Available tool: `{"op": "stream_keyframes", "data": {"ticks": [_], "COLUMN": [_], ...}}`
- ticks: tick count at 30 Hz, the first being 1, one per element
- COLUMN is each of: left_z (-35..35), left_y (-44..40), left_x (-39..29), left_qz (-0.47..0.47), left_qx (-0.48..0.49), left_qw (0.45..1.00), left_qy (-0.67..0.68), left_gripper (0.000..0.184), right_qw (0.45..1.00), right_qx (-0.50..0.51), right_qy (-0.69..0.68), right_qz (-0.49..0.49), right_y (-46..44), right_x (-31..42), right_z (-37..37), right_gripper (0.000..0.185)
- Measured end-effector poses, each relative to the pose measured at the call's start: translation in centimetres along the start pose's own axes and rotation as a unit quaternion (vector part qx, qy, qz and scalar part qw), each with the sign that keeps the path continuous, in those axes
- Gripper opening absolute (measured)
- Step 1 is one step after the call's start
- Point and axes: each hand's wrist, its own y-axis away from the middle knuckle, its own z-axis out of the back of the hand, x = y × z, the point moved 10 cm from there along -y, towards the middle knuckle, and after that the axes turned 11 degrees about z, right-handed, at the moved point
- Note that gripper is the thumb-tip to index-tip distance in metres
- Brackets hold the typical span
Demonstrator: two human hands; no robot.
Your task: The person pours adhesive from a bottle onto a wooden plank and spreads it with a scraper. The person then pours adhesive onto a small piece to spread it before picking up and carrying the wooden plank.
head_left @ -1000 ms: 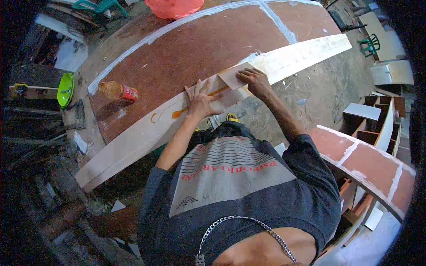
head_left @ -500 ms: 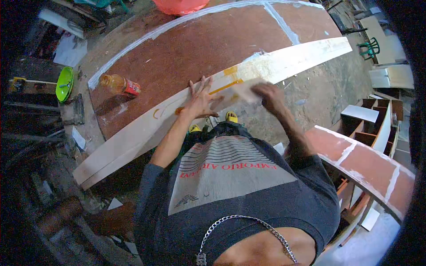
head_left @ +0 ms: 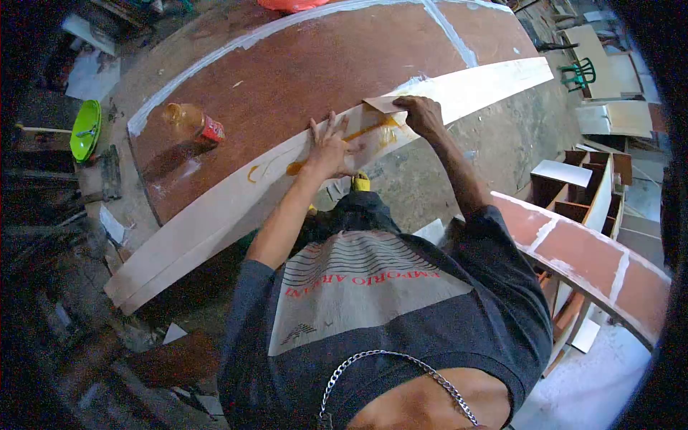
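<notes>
A long pale curved board lies along the near edge of a large brown panel. My left hand rests on the board with its fingers spread. Streaks of yellow-orange glue-like paste mark the surface to the right of that hand. Gripped in my right hand is a thin, flat, pale spreader, its edge at the board's far side near the paste. A bottle with a red label and brownish-yellow contents is on the panel to the left.
A green bowl sits far left. At right are a curved reddish panel with white seams, an open compartmented cabinet and a green chair. Something red shows at the top edge. Scraps litter the floor.
My right hand has moved slightly left and away from me, carrying the spreader to the board's far edge. The paste looks more spread out. My left hand stays on the board.
</notes>
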Motion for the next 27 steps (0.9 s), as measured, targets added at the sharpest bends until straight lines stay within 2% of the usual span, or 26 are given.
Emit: {"op": "stream_keyframes", "data": {"ticks": [3,5,7,9,11,15,17,19,23,24,25,26,27], "left_z": [0.1,-0.2,-0.4,-0.2,-0.3,0.1,0.0,0.1,0.2,0.1,0.1,0.2,-0.4], "left_y": [0.2,-0.1,-0.1,0.0,-0.2,-0.3,0.0,0.0,0.0,0.2,0.2,0.1,0.8], "left_x": [0.0,0.2,0.0,-0.2,0.0,0.1,-0.2,-0.2,-0.4,-0.7,-0.7,-0.6,-0.5], "left_qz": [-0.025,-0.024,-0.018,-0.013,0.007,0.008,0.021,0.025,0.019,0.019,0.024,0.025,0.021], "left_qx": [-0.043,-0.063,-0.055,-0.048,-0.007,-0.035,0.001,-0.007,-0.011,-0.011,-0.005,0.001,0.007], "left_qw": [0.999,0.998,0.998,0.998,0.999,0.999,0.998,0.998,0.997,0.997,0.997,0.996,0.996], "left_qy": [0.012,-0.014,-0.026,-0.038,-0.049,-0.039,-0.064,-0.063,-0.078,-0.081,-0.079,-0.083,-0.092], "left_gripper": [0.076,0.084,0.086,0.088,0.086,0.085,0.084,0.084,0.083,0.083,0.083,0.083,0.083], "right_qw": [0.997,0.999,0.996,0.995,0.985,0.973,0.975,0.970,0.972,0.963,0.954,0.930,0.941], "right_qx": [0.067,0.049,0.077,0.085,0.154,0.213,0.188,0.227,0.202,0.191,0.266,0.347,0.294], "right_qy": [0.006,0.005,0.004,0.004,0.022,0.018,0.012,0.003,-0.063,-0.158,-0.032,-0.025,-0.075], "right_qz": [-0.030,0.000,0.047,0.054,0.079,0.091,0.115,0.083,0.103,0.104,0.131,0.118,0.152], "right_y": [-0.5,-0.8,-1.0,-0.8,-0.3,1.5,2.5,4.0,8.0,10.1,12.0,15.0,18.8], "right_x": [-0.1,-0.7,-0.5,-1.0,-1.3,-1.5,-0.8,-0.8,-2.1,-4.4,-2.7,-2.1,-3.3], "right_z": [0.0,0.1,0.0,0.1,-0.9,-0.9,-0.2,-0.4,-1.3,-4.1,-3.4,-5.1,-8.0], "right_gripper": [0.037,0.040,0.038,0.036,0.035,0.035,0.037,0.033,0.037,0.040,0.042,0.045,0.047]}}
